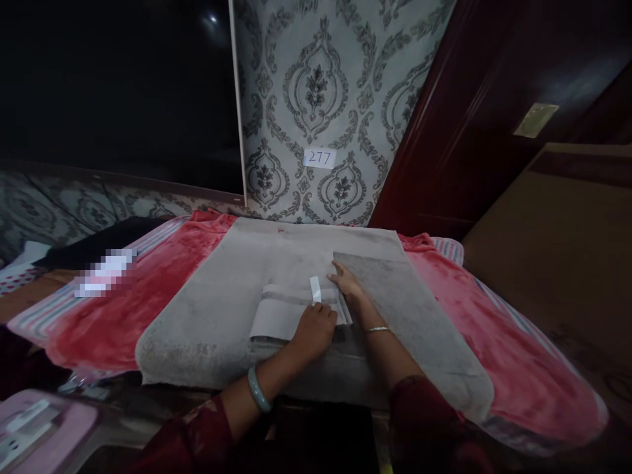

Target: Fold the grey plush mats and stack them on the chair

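A folded piece of light grey cloth [281,309] with darker bands lies near the middle of a large grey cloth [207,309]. On its upper side is a short white strip [315,288]. My left hand [316,329] rests on the folded cloth, its fingers curled together at the strip's lower end; the fingertips are partly hidden. My right hand [346,283] is at the folded cloth's right side, fingers apart and pointing away from me. Its fingertips meet the corner of a darker grey flap [390,283] that runs off to the right.
Beneath the grey cloth a red plush cover [162,283] with striped edges spreads to both sides. Behind stands a patterned wall [316,85] with a paper label [320,158]. A dark screen [118,92] is at left, a cardboard box [553,250] at right, a pink stool [74,421] at lower left.
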Action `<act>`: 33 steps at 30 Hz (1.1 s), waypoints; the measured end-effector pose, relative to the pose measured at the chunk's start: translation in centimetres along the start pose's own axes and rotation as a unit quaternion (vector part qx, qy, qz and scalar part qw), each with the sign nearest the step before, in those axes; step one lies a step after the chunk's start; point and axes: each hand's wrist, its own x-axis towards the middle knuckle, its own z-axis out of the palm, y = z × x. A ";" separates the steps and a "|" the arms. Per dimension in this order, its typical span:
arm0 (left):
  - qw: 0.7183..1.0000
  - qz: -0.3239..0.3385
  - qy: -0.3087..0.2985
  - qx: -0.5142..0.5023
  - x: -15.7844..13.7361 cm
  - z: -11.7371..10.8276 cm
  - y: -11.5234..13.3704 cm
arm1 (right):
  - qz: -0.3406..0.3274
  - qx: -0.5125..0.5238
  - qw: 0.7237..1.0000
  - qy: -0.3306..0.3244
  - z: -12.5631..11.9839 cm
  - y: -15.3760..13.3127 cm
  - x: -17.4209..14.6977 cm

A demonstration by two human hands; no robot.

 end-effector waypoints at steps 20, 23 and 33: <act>0.789 -0.314 0.273 -0.451 -5.3 -3.1 -12.1 | -0.063 -0.155 0.985 0.044 -1.8 3.9 0.0; 0.751 -0.338 0.226 -0.520 -5.6 -2.4 -13.1 | -0.060 -0.167 0.983 0.051 -1.6 3.5 0.0; 0.745 -0.329 0.176 -0.552 -5.0 -0.1 -13.6 | -0.045 -0.283 0.955 0.072 -1.4 2.5 -0.4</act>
